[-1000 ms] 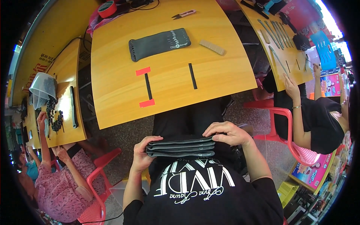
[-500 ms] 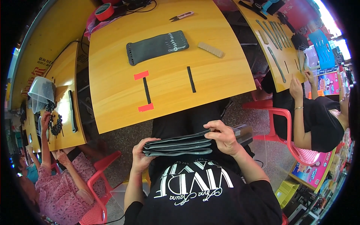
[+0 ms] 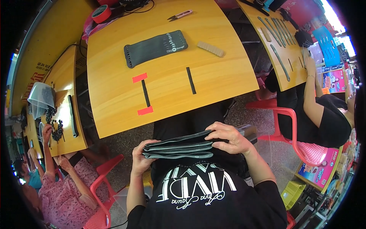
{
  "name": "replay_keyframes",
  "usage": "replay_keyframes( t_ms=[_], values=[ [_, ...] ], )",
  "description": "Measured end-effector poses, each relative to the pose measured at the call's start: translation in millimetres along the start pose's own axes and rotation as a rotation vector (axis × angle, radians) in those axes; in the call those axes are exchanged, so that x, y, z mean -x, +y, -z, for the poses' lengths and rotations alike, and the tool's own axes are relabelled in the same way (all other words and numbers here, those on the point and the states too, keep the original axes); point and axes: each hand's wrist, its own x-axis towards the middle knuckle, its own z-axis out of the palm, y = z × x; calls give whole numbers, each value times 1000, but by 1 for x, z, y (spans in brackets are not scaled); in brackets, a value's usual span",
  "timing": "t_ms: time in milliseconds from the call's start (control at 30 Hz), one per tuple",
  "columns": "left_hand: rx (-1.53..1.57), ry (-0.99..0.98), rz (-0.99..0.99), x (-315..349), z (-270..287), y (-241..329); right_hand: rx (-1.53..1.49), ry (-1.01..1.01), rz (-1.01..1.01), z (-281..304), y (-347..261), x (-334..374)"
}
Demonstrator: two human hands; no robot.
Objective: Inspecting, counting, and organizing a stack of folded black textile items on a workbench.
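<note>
Over my lap, in front of my black shirt, I hold a stack of floppy dark grey flat sleeves (image 3: 177, 148), layered and fanned a little at the right end. My left hand (image 3: 142, 159) is closed round the stack's left end. The fingers of my right hand (image 3: 228, 140) close on its right end, at the upper layers; the lowest layer's end hangs apart from them. A similar dark grey sleeve (image 3: 155, 49) lies flat on the table beyond, with a row of holes along its left end and pale printed marks at its right.
The yellow wooden table (image 3: 110, 95) bears a black strip (image 3: 145, 93) between two red tape pieces, another black strip (image 3: 191, 81), a ribbed tan block (image 3: 210, 49), thread snips (image 3: 180, 15) and a red tape roll (image 3: 101, 14). People sit at tables left and right, on red chairs (image 3: 276, 110).
My right fingers have shifted their hold at the stack's right end and sit slightly lower round its edge. The view has moved slightly. The right co-worker's hands have moved farther along their table.
</note>
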Motion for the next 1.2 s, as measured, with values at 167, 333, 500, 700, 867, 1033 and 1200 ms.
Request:
replay_keyframes(
  t_ms=[167, 333, 500, 700, 867, 1033, 1200],
  values=[
    [2, -33, -30, -4, 3, -4, -17, -26, 2, -2, 9, 2],
    [5, -79, -95, -5, 7, -10, -9, -8, 0, -4, 8, -1],
    [-14, -73, -86, -6, 8, -11, 70, 61, 3, -13, 6, -3],
    [7, -44, -60, -5, 5, -9, 306, 286, 253, -28, 9, -5],
    [16, -23, -38, -5, 4, -7, 151, 140, 42, -20, 8, 5],
    [48, -3, 46, -4, 5, -10, -137, -12, -44, -3, 3, 5],
    [109, -6, 51, -6, 4, -11, -68, 40, -35, -9, 11, 8]
  ],
)
